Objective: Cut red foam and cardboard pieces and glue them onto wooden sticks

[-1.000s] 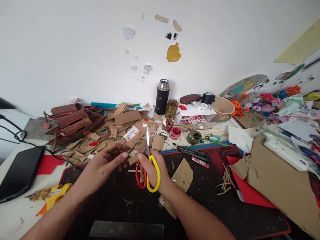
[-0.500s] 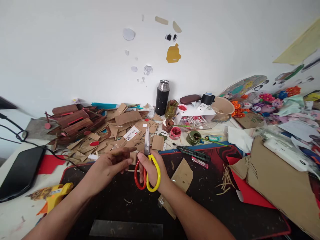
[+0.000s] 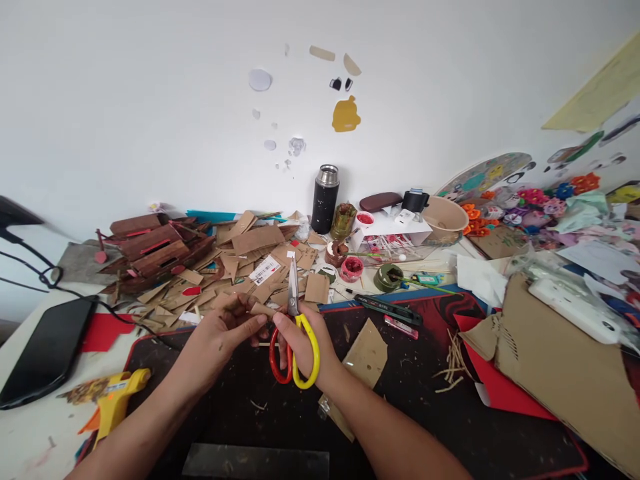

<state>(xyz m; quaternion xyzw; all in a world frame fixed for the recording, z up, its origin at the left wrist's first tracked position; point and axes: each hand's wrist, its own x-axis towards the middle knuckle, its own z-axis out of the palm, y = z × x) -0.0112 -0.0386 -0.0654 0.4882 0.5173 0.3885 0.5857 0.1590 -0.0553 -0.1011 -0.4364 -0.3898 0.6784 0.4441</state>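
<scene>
My right hand (image 3: pixel 305 337) is closed on a pair of scissors (image 3: pixel 294 287) with one red and one yellow handle loop; the blades point up, away from me, and look closed. Just left of it, my left hand (image 3: pixel 225 330) pinches a small piece of tan cardboard (image 3: pixel 263 310) between thumb and fingers. The cardboard reaches across to the fingertips of my right hand. Below the hands lies a dark mat (image 3: pixel 240 407). Behind them spreads a heap of cardboard scraps (image 3: pixel 255 240).
A yellow glue gun (image 3: pixel 115 397) and black phone (image 3: pixel 47 350) lie left. A brown model boat (image 3: pixel 155 247) stands behind them. Paint pots (image 3: pixel 352 269), a black flask (image 3: pixel 325 200), a cutter (image 3: pixel 389 309) and a large cardboard sheet (image 3: pixel 560 373) lie beyond and right.
The cardboard piece between my hands now shows more clearly, slanting from my left fingers to the scissors. My left fingers have drawn together on it. The view has shifted slightly.
</scene>
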